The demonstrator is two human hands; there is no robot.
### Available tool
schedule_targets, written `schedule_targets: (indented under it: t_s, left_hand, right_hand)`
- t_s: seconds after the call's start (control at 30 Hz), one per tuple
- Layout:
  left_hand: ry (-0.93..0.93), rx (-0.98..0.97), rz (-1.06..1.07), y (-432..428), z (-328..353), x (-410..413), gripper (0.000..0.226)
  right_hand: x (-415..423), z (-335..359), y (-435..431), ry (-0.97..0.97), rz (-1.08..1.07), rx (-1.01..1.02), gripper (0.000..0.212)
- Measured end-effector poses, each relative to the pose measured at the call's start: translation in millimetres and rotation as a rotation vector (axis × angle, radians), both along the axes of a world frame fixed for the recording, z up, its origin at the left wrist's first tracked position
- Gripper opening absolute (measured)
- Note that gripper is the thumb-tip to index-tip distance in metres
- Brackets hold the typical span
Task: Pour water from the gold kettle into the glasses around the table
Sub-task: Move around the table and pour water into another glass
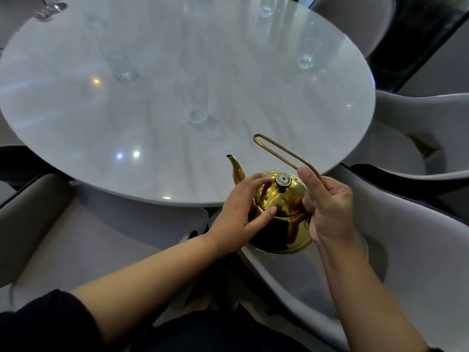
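Gold kettle (278,214) in both of a person's hands, seen from above, at the near edge of a large round table (76,110) with a pale, glossy top. Pale upholstered chairs (418,237) ring the table, and the kettle seems to sit on or just above the seat edge of the nearest one, below the table rim, rather than on the table itself; which of the two cannot be told.

Several tall clear glasses stand well apart on the table. The nearest glass (196,107) is just beyond the kettle's spout, likely the first to be filled. Another glass (121,64) stands farther left, one (307,55) at the right and one (266,7) at the far edge. All are blurred, and whether any holds water cannot be told.

The right hand (330,207) is closed around the thin wire handle (279,151), thumb up along it, where lifting and tipping are controlled. The left hand (241,212) rests with fingers spread on the lid side of the body, beside the dark lid knob (282,180), probably to steady the pot and keep the lid seated. The spout (234,166) points away toward the table, ready for pouring. No pour appears to have started.
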State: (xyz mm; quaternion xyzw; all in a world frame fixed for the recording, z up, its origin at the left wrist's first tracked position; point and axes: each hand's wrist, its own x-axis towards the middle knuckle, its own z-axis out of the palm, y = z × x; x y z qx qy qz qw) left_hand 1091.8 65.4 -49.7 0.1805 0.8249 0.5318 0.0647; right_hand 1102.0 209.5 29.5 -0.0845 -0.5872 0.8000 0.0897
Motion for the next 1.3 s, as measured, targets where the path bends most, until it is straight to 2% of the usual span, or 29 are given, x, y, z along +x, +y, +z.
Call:
schedule_targets:
  t_s: [0.23, 0.57, 0.67, 0.97, 1.1, 1.3]
  left_hand:
    - [-0.046, -0.077, 0.045, -19.8, 3.1, -82.6, 0.053]
    - [-0.064, -0.06, 0.101, -35.9, 6.6, -171.8, 0.053]
    - [-0.063, -0.025, 0.137, -35.6, 7.6, -184.1, 0.052]
    - [-0.11, 0.059, 0.161, -37.9, 15.2, -207.0, 0.048]
    - [-0.124, 0.093, 0.167, -39.2, 18.2, -210.2, 0.047]
    - [-0.175, 0.142, 0.193, -38.6, 18.4, -216.3, 0.045]
  right_hand:
    - [-94.6, 0.1, -14.3, -0.016, 0.039, 0.019, 0.046]
    - [-195.6, 0.1, -30.4, 0.001, 0.105, 0.122, 0.053]
    - [-214.0, 5.1, -34.5, 0.002, 0.143, 0.173, 0.049]
    - [-251.4, 13.4, -41.8, -0.021, 0.195, 0.338, 0.057]
    - [-258.4, 20.5, -45.2, -0.004, 0.226, 0.493, 0.057]
    - [-268.2, 23.4, -49.6, 0.014, 0.234, 0.611, 0.057]
